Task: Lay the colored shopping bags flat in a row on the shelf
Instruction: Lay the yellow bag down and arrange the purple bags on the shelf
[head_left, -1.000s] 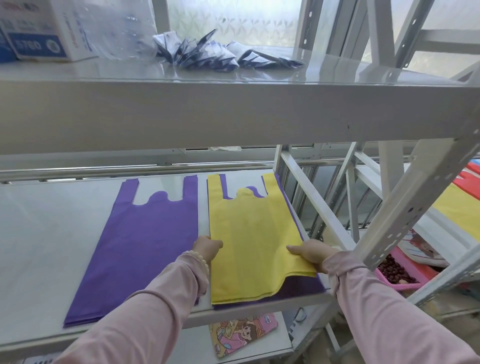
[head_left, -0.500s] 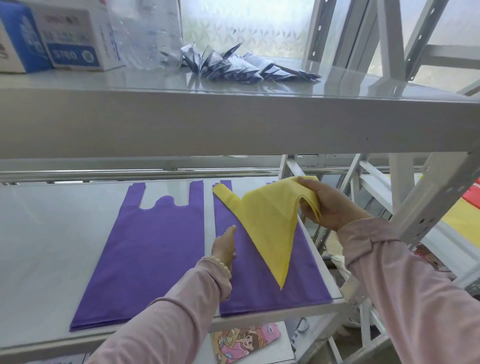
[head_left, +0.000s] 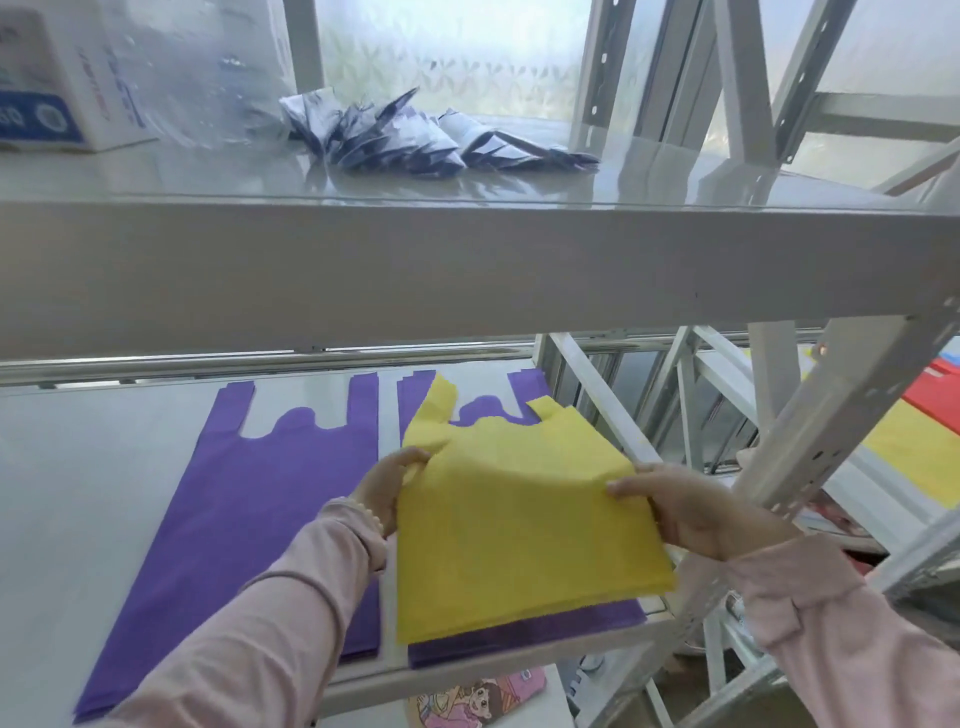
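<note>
Yellow bag (head_left: 519, 530), in placement: held between both hands above the right-hand purple bag (head_left: 524, 631) on the shelf (head_left: 93, 467).
Left hand (head_left: 387, 488) and right hand (head_left: 691, 512) each pinch a side edge; next move likely needs it shifted to bare shelf, lowered, smoothed.

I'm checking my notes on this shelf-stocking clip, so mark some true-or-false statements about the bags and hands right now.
1. Both hands hold the yellow bag. True: left hand and right hand grip its side edges.
2. The yellow bag is over a purple bag. True.
3. The left purple bag is crumpled. False: it lies flat on the shelf.
4. The upper shelf is bare. False: folded packets and a box sit on it.
</note>
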